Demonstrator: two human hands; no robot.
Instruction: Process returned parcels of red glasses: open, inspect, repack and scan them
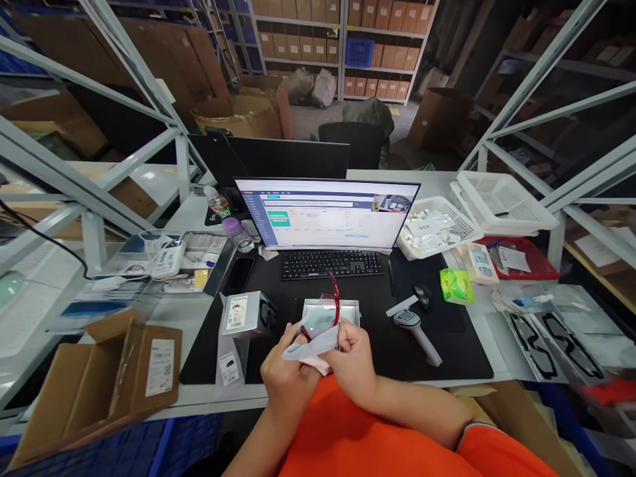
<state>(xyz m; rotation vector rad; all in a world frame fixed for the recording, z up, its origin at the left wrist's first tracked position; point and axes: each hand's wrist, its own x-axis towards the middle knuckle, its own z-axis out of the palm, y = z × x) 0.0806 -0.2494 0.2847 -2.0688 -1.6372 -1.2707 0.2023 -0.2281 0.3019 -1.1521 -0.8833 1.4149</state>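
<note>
Both my hands meet just over the front edge of the black desk mat (447, 351). My left hand (284, 371) and my right hand (354, 361) are closed on a pale grey cloth (311, 341) wrapped round red-framed glasses (334, 301). One red temple sticks up above the cloth. A small open grey box (348, 308) lies on the mat just beyond my fingers. Left of it stands a silver box with a label (239, 313), dark glasses (267, 313) at its side.
A keyboard (331, 264) and monitor (325, 212) stand behind. A handheld scanner (415, 329), a mouse (422, 295) and a green packet (456, 285) lie to the right, with white baskets (507, 199) beyond. An open cardboard carton (106, 377) sits at left.
</note>
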